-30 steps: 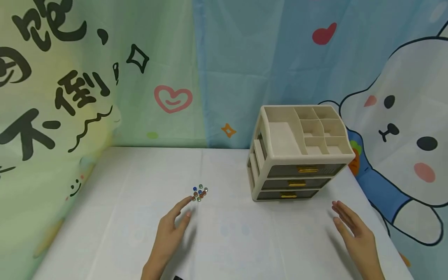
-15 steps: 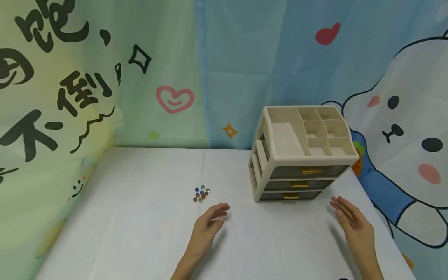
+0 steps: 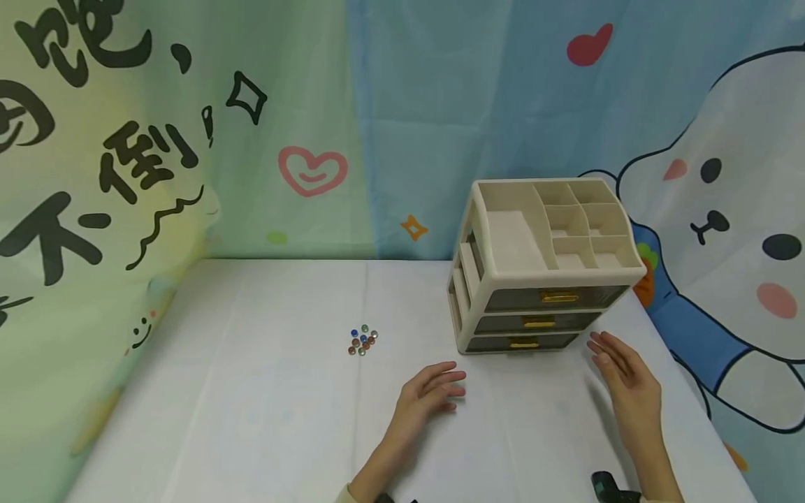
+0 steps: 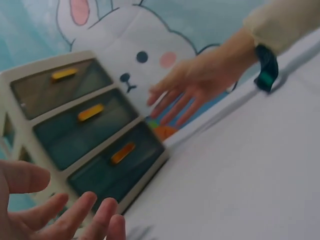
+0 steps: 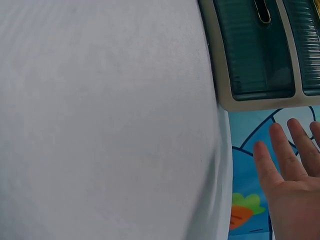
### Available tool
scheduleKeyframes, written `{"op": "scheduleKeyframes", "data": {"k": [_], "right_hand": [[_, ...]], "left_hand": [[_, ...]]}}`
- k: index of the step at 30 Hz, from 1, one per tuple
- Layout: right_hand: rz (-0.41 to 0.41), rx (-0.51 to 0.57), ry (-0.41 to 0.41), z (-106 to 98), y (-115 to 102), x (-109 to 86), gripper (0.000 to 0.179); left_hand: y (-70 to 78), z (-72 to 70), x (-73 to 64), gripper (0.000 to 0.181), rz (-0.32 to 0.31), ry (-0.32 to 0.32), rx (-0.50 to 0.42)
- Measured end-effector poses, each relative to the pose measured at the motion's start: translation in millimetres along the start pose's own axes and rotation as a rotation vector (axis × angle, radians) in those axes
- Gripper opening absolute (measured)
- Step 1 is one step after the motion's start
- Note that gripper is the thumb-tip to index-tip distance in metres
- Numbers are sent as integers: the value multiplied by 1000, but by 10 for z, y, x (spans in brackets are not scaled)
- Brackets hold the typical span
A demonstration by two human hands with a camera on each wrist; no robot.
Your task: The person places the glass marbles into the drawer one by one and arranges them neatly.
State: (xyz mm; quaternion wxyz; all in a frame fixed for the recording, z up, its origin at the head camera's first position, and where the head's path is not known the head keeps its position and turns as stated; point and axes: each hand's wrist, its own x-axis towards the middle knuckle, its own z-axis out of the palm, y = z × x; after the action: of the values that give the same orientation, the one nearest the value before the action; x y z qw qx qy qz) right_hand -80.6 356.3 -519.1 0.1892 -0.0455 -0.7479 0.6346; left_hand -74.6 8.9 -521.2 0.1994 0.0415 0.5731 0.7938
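Note:
A cream drawer organizer [image 3: 562, 276] with three dark drawers and gold handles stands on the right of the table in the head view; its top has several small compartments. My left hand [image 3: 430, 395] is in front of its left corner, fingers spread loosely around nothing. To the right of the organizer's front is my right hand [image 3: 625, 381], fingers extended and holding nothing. In the left wrist view the drawer fronts [image 4: 92, 112] lie beyond my left fingers [image 4: 75, 215]. A cluster of small glass beads [image 3: 363, 340], blue, brown and clear, lies left of my left hand.
A white cloth covers the table [image 3: 251, 391]. Behind it hangs a printed curtain [image 3: 421, 126] with hearts, lettering and a white cartoon rabbit [image 3: 742, 230]. The table's right edge runs close beside my right hand. A dark wrist strap [image 4: 267, 67] is on my right wrist.
My left hand has moved from the beads rightward, toward the organizer's front. My right hand has shifted slightly up toward the organizer. The beads stay in their cluster, and the drawers stay closed.

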Motion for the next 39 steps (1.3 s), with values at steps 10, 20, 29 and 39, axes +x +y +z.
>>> {"op": "scheduleKeyframes", "data": {"k": [10, 20, 29, 39], "right_hand": [[77, -66, 37, 9, 60, 94, 47], [115, 35, -9, 93, 98, 177, 49], [133, 80, -23, 116, 141, 243, 50], [137, 168, -13, 183, 176, 312, 45]], "left_hand": [[-126, 402, 260, 45, -113, -19, -122], [-178, 654, 510, 47, -184, -59, -213], [-174, 784, 700, 50, -184, -75, -255], [-188, 917, 852, 49, -196, -93, -237]]}}
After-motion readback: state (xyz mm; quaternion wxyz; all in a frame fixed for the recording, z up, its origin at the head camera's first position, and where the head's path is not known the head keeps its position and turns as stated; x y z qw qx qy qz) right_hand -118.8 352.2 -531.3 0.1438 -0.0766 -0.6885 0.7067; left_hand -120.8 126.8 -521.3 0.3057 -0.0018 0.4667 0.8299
